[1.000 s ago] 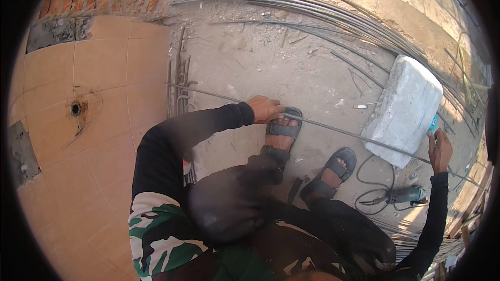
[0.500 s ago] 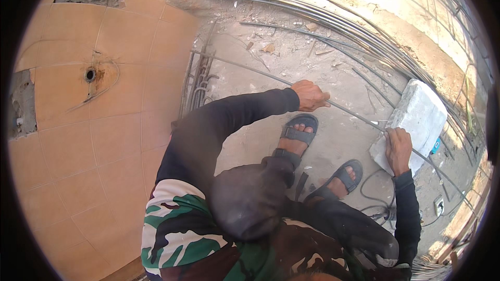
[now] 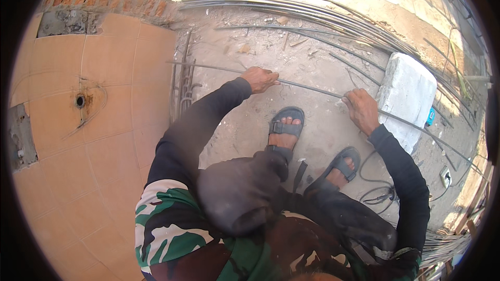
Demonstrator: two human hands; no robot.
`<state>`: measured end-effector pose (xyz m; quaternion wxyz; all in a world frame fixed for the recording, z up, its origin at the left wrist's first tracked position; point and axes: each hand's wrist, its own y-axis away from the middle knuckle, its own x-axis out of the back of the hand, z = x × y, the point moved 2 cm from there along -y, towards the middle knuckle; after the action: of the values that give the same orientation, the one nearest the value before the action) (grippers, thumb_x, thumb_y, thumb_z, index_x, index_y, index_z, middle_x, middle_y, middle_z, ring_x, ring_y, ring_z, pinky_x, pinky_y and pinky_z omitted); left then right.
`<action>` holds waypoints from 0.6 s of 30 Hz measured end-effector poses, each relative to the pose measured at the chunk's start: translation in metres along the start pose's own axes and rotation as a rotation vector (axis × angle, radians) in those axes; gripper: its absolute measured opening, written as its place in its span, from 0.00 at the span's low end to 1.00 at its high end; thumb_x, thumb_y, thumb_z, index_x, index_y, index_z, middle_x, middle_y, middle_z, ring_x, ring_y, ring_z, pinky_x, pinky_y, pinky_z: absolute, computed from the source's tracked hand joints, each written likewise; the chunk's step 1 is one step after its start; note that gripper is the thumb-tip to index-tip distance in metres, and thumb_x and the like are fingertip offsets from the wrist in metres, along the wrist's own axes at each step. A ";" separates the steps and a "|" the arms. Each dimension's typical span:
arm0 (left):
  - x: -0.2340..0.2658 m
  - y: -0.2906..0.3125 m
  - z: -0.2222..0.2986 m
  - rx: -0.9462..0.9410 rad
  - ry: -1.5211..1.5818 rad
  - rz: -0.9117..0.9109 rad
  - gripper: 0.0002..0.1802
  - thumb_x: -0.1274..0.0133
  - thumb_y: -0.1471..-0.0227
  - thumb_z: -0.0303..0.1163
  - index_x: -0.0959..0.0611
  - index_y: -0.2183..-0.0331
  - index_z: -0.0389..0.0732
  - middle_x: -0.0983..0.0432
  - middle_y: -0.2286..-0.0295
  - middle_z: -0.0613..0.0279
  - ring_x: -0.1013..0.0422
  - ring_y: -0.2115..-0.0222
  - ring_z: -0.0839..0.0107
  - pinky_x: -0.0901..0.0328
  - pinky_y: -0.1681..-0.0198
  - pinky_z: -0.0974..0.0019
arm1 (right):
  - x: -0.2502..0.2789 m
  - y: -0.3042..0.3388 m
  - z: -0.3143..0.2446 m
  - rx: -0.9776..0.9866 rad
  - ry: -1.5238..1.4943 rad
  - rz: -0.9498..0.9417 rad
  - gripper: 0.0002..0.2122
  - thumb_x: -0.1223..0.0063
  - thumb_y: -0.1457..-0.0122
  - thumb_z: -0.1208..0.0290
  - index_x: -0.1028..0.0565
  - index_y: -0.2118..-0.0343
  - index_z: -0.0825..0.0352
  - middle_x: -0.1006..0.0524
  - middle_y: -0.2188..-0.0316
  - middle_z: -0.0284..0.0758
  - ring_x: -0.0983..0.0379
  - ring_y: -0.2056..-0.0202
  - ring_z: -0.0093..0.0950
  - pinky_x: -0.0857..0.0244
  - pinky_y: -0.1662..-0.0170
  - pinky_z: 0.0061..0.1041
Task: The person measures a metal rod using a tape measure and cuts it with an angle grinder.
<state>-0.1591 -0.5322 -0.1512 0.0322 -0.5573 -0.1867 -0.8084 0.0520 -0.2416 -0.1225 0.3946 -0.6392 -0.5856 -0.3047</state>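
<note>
A long thin steel rebar rod (image 3: 311, 88) runs across in front of me, from the tiled wall on the left to the lower right. My left hand (image 3: 261, 79) is closed around it towards its left end. Further right, my right hand (image 3: 362, 108) grips the same rod with bent fingers. Past that hand, the rod crosses over a pale concrete block (image 3: 407, 93) on the ground; whether it touches the block I cannot tell. Both arms are in dark sleeves, held apart above my sandalled feet.
A bundle of long rods (image 3: 302, 9) lies along the far side. Bent bars (image 3: 183, 80) stand by the orange tiled wall (image 3: 104, 104), from which a pipe end (image 3: 80, 101) pokes. A coiled cable (image 3: 376, 193), a white socket (image 3: 446, 177) and a blue object (image 3: 430, 116) lie at right.
Both hands have moved left with the rod, and its left end now reaches over towards the tiled wall. The right hand has come off the block's edge. The view has shifted somewhat.
</note>
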 end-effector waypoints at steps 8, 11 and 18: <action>-0.020 0.019 -0.018 0.095 -0.082 0.083 0.11 0.51 0.42 0.39 0.29 0.67 0.41 0.28 0.70 0.54 0.28 0.67 0.55 0.34 0.66 0.54 | -0.025 -0.016 -0.006 0.083 -0.009 -0.072 0.05 0.44 0.47 0.72 0.25 0.69 0.65 0.30 0.74 0.37 0.31 0.68 0.36 0.36 0.65 0.35; -0.009 0.025 -0.009 0.129 -0.102 0.041 0.12 0.51 0.42 0.39 0.27 0.60 0.41 0.28 0.63 0.55 0.30 0.60 0.58 0.37 0.59 0.55 | -0.018 -0.012 -0.009 0.106 -0.013 -0.103 0.09 0.43 0.47 0.71 0.25 0.64 0.66 0.31 0.71 0.37 0.31 0.66 0.36 0.37 0.63 0.34; 0.030 0.010 0.009 0.051 -0.047 0.139 0.19 0.49 0.43 0.39 0.27 0.52 0.42 0.28 0.58 0.55 0.31 0.56 0.57 0.38 0.53 0.56 | 0.001 -0.021 -0.014 0.125 -0.114 0.031 0.15 0.39 0.49 0.69 0.26 0.58 0.66 0.29 0.65 0.38 0.31 0.61 0.38 0.39 0.58 0.35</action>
<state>-0.1596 -0.5334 -0.1180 0.0980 -0.5868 -0.1690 -0.7858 0.0327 -0.2534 -0.1116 0.4042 -0.6386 -0.6151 -0.2245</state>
